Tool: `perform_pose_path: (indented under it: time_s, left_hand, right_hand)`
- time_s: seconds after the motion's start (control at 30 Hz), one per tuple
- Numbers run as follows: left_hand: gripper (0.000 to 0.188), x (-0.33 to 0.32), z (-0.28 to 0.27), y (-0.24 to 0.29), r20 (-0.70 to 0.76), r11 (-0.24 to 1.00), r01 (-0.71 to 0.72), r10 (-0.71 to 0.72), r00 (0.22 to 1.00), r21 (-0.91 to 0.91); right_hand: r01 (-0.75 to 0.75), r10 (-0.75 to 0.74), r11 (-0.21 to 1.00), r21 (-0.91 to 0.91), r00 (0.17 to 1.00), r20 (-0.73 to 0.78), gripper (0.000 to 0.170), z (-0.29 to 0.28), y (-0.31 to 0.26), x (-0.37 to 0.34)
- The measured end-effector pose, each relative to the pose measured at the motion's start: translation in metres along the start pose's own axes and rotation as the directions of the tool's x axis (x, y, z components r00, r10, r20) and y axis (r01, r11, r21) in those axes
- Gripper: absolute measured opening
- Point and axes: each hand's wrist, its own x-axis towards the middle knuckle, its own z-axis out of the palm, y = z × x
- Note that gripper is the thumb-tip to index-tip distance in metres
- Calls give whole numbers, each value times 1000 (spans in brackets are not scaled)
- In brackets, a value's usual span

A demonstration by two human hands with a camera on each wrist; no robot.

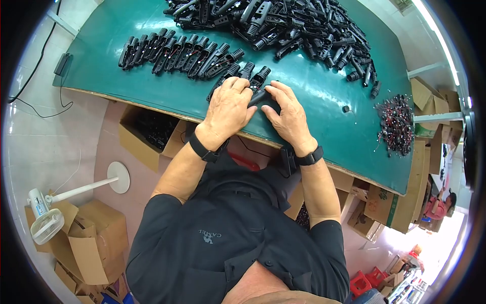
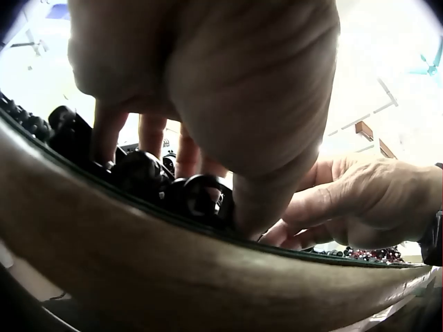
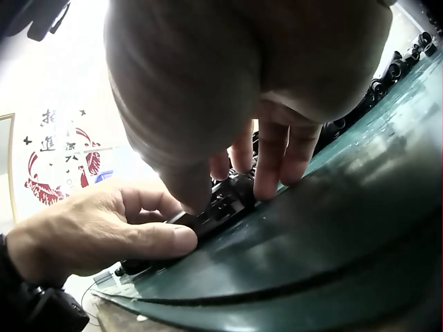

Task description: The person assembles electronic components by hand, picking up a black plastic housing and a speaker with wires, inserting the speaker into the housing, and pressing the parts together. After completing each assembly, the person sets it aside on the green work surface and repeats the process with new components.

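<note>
Near the table's front edge, my left hand (image 1: 226, 109) and right hand (image 1: 289, 115) hold one black plastic housing (image 1: 259, 97) between them. In the right wrist view, the left thumb (image 3: 163, 240) lies along one end of the housing (image 3: 225, 203). The right thumb and fingers (image 3: 277, 162) straddle its other end, close over the table. Just beyond the left hand lie a few similar housings (image 1: 246, 70) with ribbed ends. Part of the held piece is hidden under the fingers.
A row of black housings (image 1: 172, 52) lies at the left of the green table (image 1: 324, 137), and a large heap (image 1: 283, 25) of them at the back. To the right are a small black cap (image 1: 346, 109) and a pile of small wired parts (image 1: 396, 124). Cardboard boxes (image 1: 147, 134) stand below.
</note>
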Motion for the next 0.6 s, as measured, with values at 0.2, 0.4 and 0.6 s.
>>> perform_pose_path:
  time_s: [0.2, 0.4, 0.6]
  left_hand:
    - [30, -12, -11, -4, 10, 999, 19, -19, 1000, -38]
    - [29, -27, -21, -7, -104, 995, -10, 0, 995, -101]
    - [31, -63, -65, -9, -232, 990, 14, -47, 972, -141]
  right_hand:
    - [-43, 43, 999, 7, 999, -25, 51, -6, -2, -15]
    - [-66, 66, 997, 33, 998, -20, 51, -8, -7, -25]
    - [-69, 69, 998, 9, 998, 7, 49, -9, -7, -31]
